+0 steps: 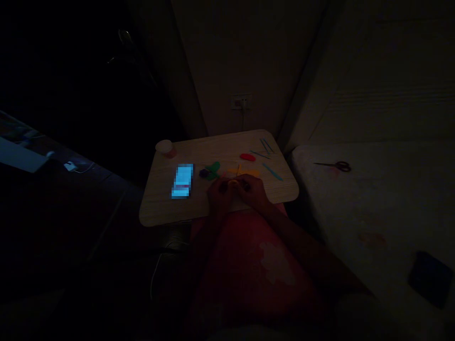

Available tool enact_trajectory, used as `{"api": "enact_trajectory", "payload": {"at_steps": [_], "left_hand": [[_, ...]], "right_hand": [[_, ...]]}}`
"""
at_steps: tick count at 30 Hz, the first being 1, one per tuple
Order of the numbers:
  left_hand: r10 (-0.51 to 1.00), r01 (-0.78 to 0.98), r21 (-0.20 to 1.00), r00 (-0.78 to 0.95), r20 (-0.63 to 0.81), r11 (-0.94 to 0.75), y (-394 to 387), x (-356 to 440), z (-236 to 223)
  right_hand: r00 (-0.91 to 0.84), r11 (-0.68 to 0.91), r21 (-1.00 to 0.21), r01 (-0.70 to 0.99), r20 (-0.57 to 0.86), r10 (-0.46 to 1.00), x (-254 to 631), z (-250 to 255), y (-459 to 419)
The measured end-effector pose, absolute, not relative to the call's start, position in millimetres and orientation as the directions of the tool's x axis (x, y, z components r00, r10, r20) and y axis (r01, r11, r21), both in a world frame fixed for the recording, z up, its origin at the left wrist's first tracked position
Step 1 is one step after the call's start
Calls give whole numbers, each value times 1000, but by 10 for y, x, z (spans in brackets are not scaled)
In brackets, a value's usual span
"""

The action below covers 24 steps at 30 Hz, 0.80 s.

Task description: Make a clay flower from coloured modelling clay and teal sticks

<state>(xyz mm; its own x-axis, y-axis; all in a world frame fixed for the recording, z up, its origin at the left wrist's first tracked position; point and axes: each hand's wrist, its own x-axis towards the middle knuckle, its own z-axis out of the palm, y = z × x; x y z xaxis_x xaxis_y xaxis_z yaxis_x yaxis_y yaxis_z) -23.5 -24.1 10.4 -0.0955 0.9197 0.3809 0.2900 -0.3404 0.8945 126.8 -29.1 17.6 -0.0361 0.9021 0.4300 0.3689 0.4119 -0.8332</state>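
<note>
In the dim head view, my left hand (219, 192) and my right hand (251, 189) meet at the near edge of a small table. Their fingers are closed around a small orange lump (233, 183) that looks like modelling clay. Just beyond the right hand lies a flat yellow-orange clay piece (253, 173). Green leaf-shaped pieces (213, 166) and a dark purple lump (204, 173) rest beyond the left hand. Farther back is a red oval piece (248, 157). A blue modelling tool (273, 172) lies to the right. Darkness hides the exact finger contacts.
A lit phone (182, 181) lies left on the table (156, 210). A white tub (165, 148) stands at the back left corner, and several thin blue sticks (266, 146) lie at the back right. Scissors (336, 165) rest on the pale surface at right. A wall socket (241, 102) holds a plugged-in cable.
</note>
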Motion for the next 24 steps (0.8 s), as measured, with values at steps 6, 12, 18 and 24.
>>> {"api": "enact_trajectory", "payload": {"at_steps": [6, 12, 18, 24], "left_hand": [[899, 346, 868, -124, 420, -357, -269, -248, 130], [897, 352, 855, -84, 435, -381, -274, -246, 146], [862, 332, 818, -25, 506, -470, -301, -238, 179], [877, 364, 829, -62, 477, -425, -313, -237, 209]], "right_hand": [[-35, 411, -797, 442, 443, 896, 1270, 169, -290], [-53, 462, -744, 482, 502, 863, 1271, 152, -284], [-39, 432, -760, 485, 474, 879, 1265, 162, -289], [-86, 476, -742, 473, 498, 863, 1270, 194, -305]]}}
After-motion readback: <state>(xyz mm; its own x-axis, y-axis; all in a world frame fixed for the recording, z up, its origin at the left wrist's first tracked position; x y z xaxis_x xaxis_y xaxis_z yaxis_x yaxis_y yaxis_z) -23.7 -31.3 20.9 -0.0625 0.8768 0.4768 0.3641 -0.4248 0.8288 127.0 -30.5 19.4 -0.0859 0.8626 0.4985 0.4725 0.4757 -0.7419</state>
